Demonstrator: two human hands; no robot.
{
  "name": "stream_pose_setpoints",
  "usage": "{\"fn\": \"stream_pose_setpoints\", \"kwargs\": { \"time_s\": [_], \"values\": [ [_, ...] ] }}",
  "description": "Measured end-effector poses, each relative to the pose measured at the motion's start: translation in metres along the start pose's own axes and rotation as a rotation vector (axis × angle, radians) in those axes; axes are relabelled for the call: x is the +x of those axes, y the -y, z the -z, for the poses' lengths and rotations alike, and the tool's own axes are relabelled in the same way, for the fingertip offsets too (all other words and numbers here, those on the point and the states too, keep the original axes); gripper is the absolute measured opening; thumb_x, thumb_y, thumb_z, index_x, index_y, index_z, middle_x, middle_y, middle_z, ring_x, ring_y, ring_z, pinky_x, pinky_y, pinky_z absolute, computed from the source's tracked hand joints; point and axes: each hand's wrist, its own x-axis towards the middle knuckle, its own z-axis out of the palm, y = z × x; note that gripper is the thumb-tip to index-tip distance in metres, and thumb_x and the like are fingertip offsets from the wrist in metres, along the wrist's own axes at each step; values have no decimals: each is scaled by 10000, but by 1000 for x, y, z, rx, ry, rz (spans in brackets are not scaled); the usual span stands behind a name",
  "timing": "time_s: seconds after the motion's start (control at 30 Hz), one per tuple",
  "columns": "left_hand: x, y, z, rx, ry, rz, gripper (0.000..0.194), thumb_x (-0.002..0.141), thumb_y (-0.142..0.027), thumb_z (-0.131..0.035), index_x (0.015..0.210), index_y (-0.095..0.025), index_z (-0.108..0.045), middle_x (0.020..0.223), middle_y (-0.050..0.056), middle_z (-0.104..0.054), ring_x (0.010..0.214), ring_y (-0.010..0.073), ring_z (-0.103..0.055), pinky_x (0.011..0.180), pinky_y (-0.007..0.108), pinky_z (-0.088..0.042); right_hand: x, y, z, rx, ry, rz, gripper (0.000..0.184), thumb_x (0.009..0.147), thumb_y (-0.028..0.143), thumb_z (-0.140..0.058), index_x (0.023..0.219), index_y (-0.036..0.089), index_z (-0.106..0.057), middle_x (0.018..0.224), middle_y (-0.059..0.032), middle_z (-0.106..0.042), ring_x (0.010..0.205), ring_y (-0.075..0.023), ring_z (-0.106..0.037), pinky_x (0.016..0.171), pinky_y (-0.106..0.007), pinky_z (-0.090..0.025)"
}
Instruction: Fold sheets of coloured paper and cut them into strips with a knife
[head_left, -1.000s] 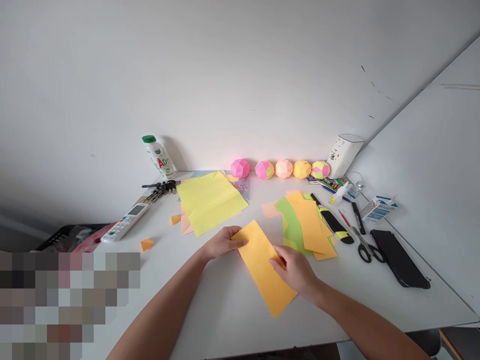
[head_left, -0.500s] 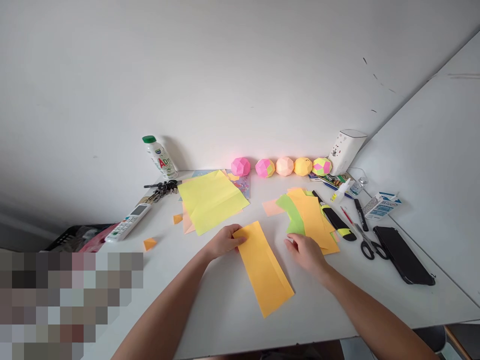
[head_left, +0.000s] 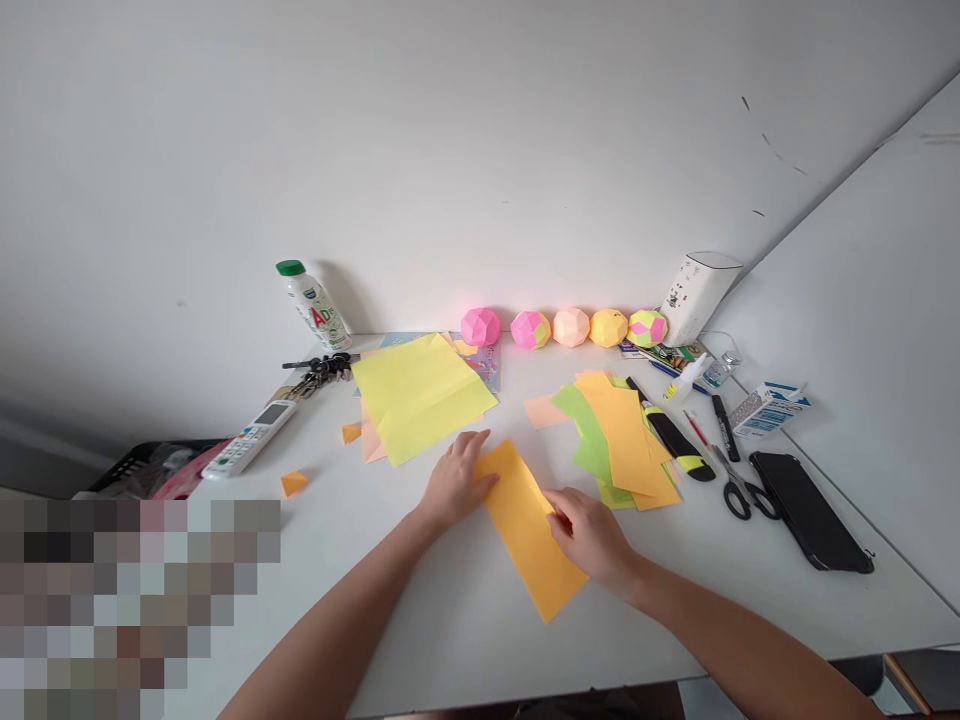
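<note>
A folded orange paper strip [head_left: 532, 545] lies on the white table [head_left: 450, 620] in front of me. My left hand [head_left: 456, 480] rests on its far left end, fingers laid flat and slightly spread. My right hand [head_left: 589, 535] presses on the strip's right edge near the middle, fingers curled down onto the paper. A yellow sheet [head_left: 416, 395] lies beyond my left hand. A pile of orange and green paper pieces [head_left: 619, 440] lies just past my right hand.
Several paper balls [head_left: 570, 327] line the wall. A bottle [head_left: 311, 305], keys [head_left: 319, 372] and a remote [head_left: 251, 438] sit at the left. A marker [head_left: 675, 440], scissors [head_left: 739, 490], a black phone [head_left: 810, 510] and a small box [head_left: 769, 408] lie at the right.
My right hand lifted off the orange strip toward the paper pile, then came back onto the strip's right edge. My left hand slid further onto the strip's far end.
</note>
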Motion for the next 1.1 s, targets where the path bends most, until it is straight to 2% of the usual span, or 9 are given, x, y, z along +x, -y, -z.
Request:
{"fn": "stream_pose_setpoints", "kwargs": {
  "time_s": [0.1, 0.2, 0.33, 0.47, 0.6, 0.73, 0.87, 0.97, 1.1],
  "values": [
    [-7, -5, -13, 281, -81, -316, 410, 802, -127, -518, 1196, -239, -514, 1245, 105, -518, 1103, 284, -503, 911, 466, -451, -2, -2, -4, -40, -3, 46, 361, 816, 47, -411, 1096, 170, -603, 753, -30, -611, 599, -147, -562, 511, -250, -405],
    [-11, -6, -24, 356, -90, -452, 458, 844, -59, -411, 1266, -230, -452, 1218, 121, -518, 1009, 238, -542, 822, 412, -503, -4, -2, -7, -69, 11, 104, 349, 812, 37, -414, 1066, 173, -611, 721, -16, -568, 562, -132, -517, 491, -242, -378],
    [-12, -4, -30, 454, -152, -487, 582, 844, -28, -375, 1390, -223, -327, 1376, 196, -386, 944, 230, -564, 740, 393, -519, -5, 3, -3, -77, 48, 180, 313, 808, 52, -422, 1038, 159, -605, 817, -51, -572, 648, -153, -535, 535, -263, -434],
    [-13, -5, -29, 539, -111, -502, 484, 829, -41, -421, 1280, -205, -475, 1389, 183, -407, 994, 270, -554, 737, 397, -519, -4, 11, 3, -65, 92, 233, 275, 776, 81, -445, 999, 147, -592, 978, -109, -577, 844, -207, -551, 653, -319, -510],
    [-14, -5, -29, 513, -106, -469, 436, 849, -64, -419, 1264, -178, -494, 1296, 169, -487, 1036, 268, -548, 778, 398, -520, -5, 16, 7, -62, 155, 267, 309, 787, 100, -443, 1067, 132, -571, 1117, -147, -568, 931, -237, -523, 725, -374, -532],
    [-13, -5, -29, 499, -107, -472, 417, 845, -57, -415, 1224, -193, -524, 1233, 134, -525, 1020, 247, -564, 782, 391, -521, -5, 17, 8, -62, 162, 282, 312, 804, 109, -439, 1082, 116, -580, 1139, -160, -577, 905, -240, -506, 722, -389, -532],
    [-13, -8, -28, 504, -116, -495, 299, 861, -99, -451, 1119, -175, -582, 1168, 127, -576, 1105, 269, -537, 838, 399, -504, -4, 17, 10, -38, 147, 308, 297, 807, 105, -438, 1059, 112, -597, 1080, -147, -612, 904, -240, -499, 742, -394, -518],
    [-14, -11, -28, 505, -136, -475, 246, 912, -199, -450, 1104, -142, -593, 1172, 143, -590, 1151, 287, -518, 869, 405, -492, -4, 17, 9, -42, 130, 323, 293, 836, 126, -439, 1080, 116, -599, 1108, -140, -622, 1009, -255, -499, 842, -426, -487],
    [-16, -15, -28, 549, -100, -441, 319, 926, -265, -446, 1188, -130, -567, 1271, 148, -562, 1199, 311, -490, 876, 424, -482, -4, 13, 4, -111, 126, 323, 299, 891, 174, -420, 1119, 111, -603, 1224, -160, -591, 1170, -275, -455, 937, -452, -434]
  ]
}}
